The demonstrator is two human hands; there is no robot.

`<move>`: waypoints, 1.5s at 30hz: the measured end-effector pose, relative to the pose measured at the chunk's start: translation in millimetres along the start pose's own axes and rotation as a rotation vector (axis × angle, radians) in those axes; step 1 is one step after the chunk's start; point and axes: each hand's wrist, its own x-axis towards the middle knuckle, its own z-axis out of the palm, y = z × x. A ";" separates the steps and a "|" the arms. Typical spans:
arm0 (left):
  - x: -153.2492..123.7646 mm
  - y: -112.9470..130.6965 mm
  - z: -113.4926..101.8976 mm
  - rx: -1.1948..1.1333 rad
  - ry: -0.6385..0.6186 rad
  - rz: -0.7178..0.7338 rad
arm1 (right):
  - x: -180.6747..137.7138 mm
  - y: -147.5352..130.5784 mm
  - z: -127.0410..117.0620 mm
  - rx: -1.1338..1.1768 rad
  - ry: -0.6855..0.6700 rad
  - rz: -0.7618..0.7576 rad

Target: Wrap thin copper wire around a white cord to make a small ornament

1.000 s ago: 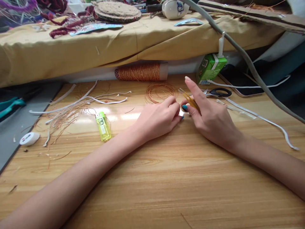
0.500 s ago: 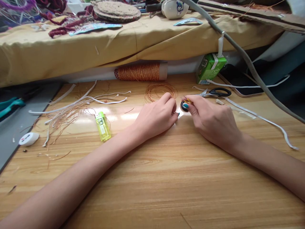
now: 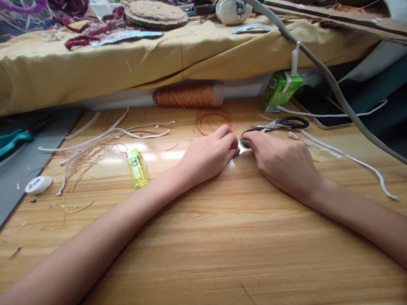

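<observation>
My left hand [image 3: 211,149] rests on the wooden table with its fingers closed in a pinch. My right hand [image 3: 284,159] faces it, thumb and forefinger also pinched together. A thin strand [image 3: 240,139] spans the small gap between both sets of fingertips; its ends are hidden in the fingers. Just behind my right hand lie scissors [image 3: 272,123] with black handles and parted blades. One handle loop is partly covered by that hand. A small yellow tip [image 3: 315,160] pokes out beside my right hand. Beyond my left hand sits a coil of orange-brown thread [image 3: 203,120].
A yellow-green lighter [image 3: 137,168] lies near my left forearm. White cords [image 3: 95,142] and thread scraps spread at left. A cone of orange thread [image 3: 187,95], a green drink carton [image 3: 280,91] and a phone [image 3: 321,114] line the back. A grey cable [image 3: 330,80] hangs across the right.
The yellow piece has left my right fingertips, and a yellow tip now shows beside that hand. My right fingers have come closer to the left ones. The left hand barely moved.
</observation>
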 end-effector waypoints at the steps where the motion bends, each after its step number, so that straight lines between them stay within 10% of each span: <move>1: 0.0 0.1 -0.1 0.003 0.001 -0.001 | 0.0 0.2 -0.3 -0.006 0.002 -0.015; 45: -0.4 -0.4 1.3 0.077 0.016 -0.030 | -0.4 1.9 0.4 -0.066 0.175 -0.132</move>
